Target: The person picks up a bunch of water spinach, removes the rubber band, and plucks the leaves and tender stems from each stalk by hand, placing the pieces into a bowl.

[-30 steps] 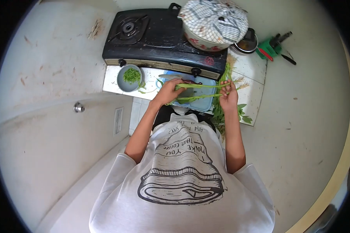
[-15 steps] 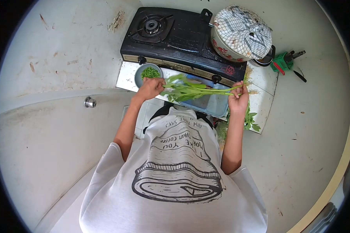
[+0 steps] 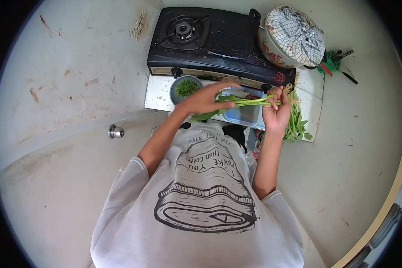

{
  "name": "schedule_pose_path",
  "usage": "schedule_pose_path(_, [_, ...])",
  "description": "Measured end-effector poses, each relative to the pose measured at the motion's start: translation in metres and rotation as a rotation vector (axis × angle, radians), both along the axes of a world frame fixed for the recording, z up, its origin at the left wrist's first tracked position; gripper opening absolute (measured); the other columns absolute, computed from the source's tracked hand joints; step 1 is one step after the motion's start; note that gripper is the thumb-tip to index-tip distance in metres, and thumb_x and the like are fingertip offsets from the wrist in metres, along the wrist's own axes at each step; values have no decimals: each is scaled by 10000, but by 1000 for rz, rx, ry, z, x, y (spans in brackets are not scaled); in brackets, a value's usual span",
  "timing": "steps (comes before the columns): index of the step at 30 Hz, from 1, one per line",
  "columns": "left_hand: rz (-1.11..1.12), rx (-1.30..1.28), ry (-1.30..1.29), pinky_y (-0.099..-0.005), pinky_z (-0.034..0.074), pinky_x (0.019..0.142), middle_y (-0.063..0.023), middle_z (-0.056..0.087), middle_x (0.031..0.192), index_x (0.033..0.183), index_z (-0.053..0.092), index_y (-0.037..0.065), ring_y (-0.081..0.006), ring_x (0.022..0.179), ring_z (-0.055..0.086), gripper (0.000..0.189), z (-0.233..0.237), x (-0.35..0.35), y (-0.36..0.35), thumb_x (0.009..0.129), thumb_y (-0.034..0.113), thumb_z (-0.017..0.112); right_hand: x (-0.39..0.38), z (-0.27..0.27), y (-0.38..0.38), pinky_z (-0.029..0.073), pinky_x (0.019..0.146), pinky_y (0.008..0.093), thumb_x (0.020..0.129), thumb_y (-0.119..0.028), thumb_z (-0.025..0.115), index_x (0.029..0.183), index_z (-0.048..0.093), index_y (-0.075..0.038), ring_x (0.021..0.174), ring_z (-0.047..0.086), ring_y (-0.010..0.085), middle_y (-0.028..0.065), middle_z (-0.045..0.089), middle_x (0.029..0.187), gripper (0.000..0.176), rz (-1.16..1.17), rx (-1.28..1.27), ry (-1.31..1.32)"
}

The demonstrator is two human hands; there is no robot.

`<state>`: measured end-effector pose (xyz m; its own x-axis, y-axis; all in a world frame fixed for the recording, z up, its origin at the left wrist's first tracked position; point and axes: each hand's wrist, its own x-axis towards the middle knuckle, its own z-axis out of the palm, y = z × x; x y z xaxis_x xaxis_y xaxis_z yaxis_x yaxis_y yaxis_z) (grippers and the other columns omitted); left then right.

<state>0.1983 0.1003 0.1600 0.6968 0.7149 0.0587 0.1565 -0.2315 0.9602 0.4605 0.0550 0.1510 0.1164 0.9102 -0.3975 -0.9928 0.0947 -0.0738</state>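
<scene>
My right hand [image 3: 277,109] is closed on the root end of a bunch of leafy green stalks [image 3: 250,102], celery-like in look, with pale roots sticking out past the fingers. The stalks lie sideways over a blue plastic tray [image 3: 242,117]. My left hand [image 3: 204,99] is at the leafy end, thumb and fingers spread apart around the bunch; it partly hides the leaves. Just beyond my left wrist is a grey bowl [image 3: 173,93] with finely chopped greens [image 3: 187,88] in it. Something dark reddish in the tray is partly covered.
A black gas stove [image 3: 228,40] stands behind the white tiled counter [image 3: 158,96]. On its right is a flowered pot [image 3: 272,51] with a checked cloth [image 3: 295,33] over it. A green basket [image 3: 330,60] with knives is at the right. More leafy greens [image 3: 299,127] lie on the counter's right.
My left hand has loosened from the leafy end and moved right along the stalks, its fingers now spread. My right hand still holds the root end. The view has shifted slightly.
</scene>
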Motion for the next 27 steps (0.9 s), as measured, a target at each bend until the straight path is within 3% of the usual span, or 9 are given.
schedule_pose_path(2, [-171,-196,37,-343,490,936,-68,675,1093,1262,639,47,-173,1045,627,357,1,-8,10,993,279,667,-13,8,1,352,445,205,1091,-176,420,1069,568,-6,803,576,154,99,583,915,226,-49,25,35])
schedule_pose_path(3, [-242,-304,110,-324,495,873,-44,667,1011,1234,648,41,-144,965,620,334,0,-15,17,1005,284,653,-15,3,2,472,521,220,1093,-197,437,1073,566,3,876,618,185,112,595,943,239,-42,99,-29])
schedule_pose_path(5, [-254,-405,100,-265,443,669,37,558,783,1118,669,27,-60,728,511,293,-6,-28,23,1039,301,606,-22,-8,6,552,642,249,1094,-219,449,1083,564,10,953,641,217,122,603,977,256,-96,-122,-239])
schedule_pose_path(7, [-231,-429,169,-250,437,655,30,550,771,1093,664,28,-64,692,509,279,-11,-48,36,1043,294,594,-27,-28,8,608,891,347,1092,-250,469,1112,561,22,1087,648,279,148,612,1063,287,-57,-198,-351])
schedule_pose_path(10, [-216,-423,320,-261,450,667,5,594,795,1087,664,26,-81,685,530,291,-36,-72,58,1041,303,590,-42,-84,2,569,989,427,1098,-338,433,1162,570,1,1149,624,300,157,627,1168,372,231,-246,-545])
schedule_pose_path(14, [-236,-294,531,-341,501,750,-82,689,884,1065,662,9,-171,772,636,364,-97,-89,87,1021,366,604,-59,-151,0,562,1004,419,1097,-330,415,1203,570,2,1145,638,301,158,643,1199,381,378,-416,-524])
schedule_pose_path(17, [-93,-40,593,-422,525,889,-198,725,1054,1150,680,29,-348,994,696,357,-149,-96,87,977,340,643,-61,-187,-8,567,1008,407,1076,-244,471,1192,563,25,1111,660,310,173,645,1190,308,364,-502,-508])
schedule_pose_path(20, [-45,-15,579,-471,487,987,-263,693,1131,1182,672,15,-446,1122,635,399,-159,-100,82,951,340,659,-63,-204,-19,589,979,365,1063,-187,523,1206,560,-7,1128,658,268,170,661,1183,232,306,-484,-500])
schedule_pose_path(27, [132,15,502,-467,519,924,-257,695,1118,1190,655,4,-427,1074,653,341,-162,-115,66,926,217,680,-60,-184,-37,625,887,302,1042,-180,587,1157,577,18,1003,707,257,150,685,1100,229,249,-422,-594])
